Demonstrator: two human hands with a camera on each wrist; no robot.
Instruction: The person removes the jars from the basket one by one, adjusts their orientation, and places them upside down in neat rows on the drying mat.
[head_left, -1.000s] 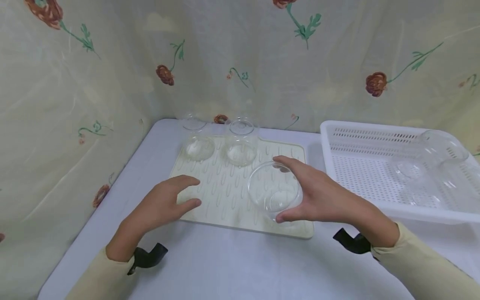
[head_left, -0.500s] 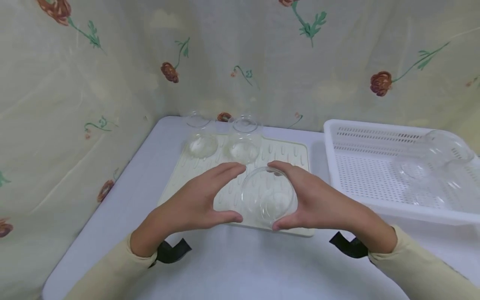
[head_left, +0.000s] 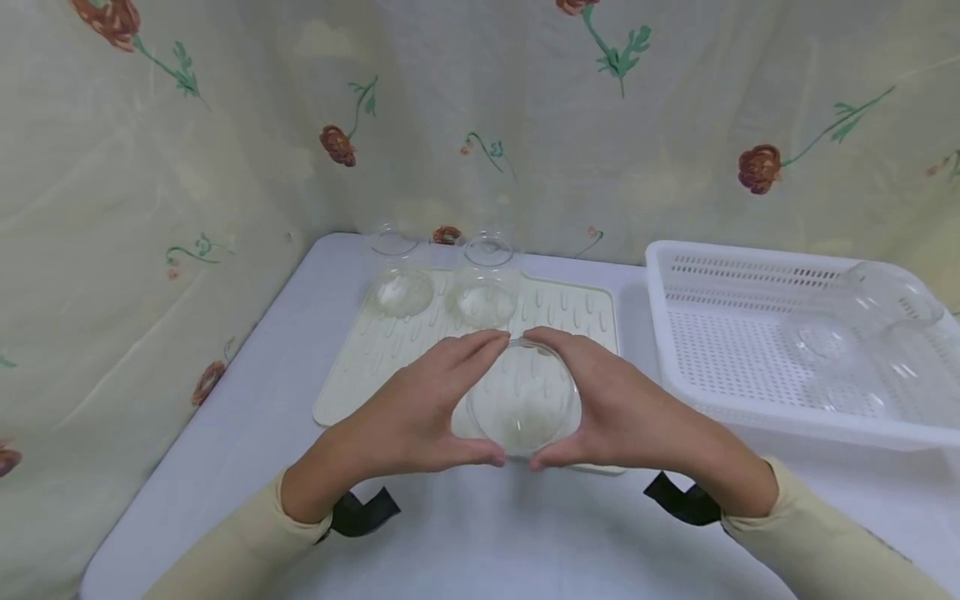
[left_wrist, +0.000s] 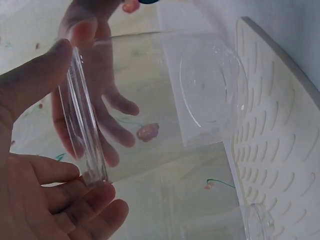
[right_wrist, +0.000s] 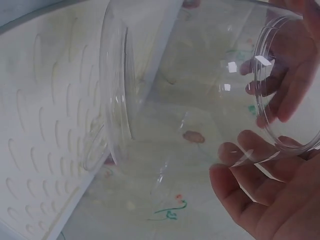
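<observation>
A clear see-through jar (head_left: 522,396) hangs between my two hands, close over the front of a cream ribbed mat (head_left: 352,375). My left hand (head_left: 420,408) curves round the jar's left side, with fingers and thumb at the thick rim (left_wrist: 85,117). On the opposite side, my right hand (head_left: 630,408) grips the same rim, fingers beyond it and thumb on the near side. The jar's base (left_wrist: 204,85) points down toward the mat. Behind it, two similar clear jars (head_left: 405,287) (head_left: 486,292) stand side by side on the back of the mat.
A white perforated basket (head_left: 750,410) stands to the right of the mat, with clear jars (head_left: 888,292) at its right end. White cloth (head_left: 487,542) covers the table. A flowered curtain (head_left: 570,150) closes off the back and left sides.
My left hand has come in from the left and taken hold of the jar beside the right hand. The right hand has shifted slightly left and nearer, and the jar has moved with it.
</observation>
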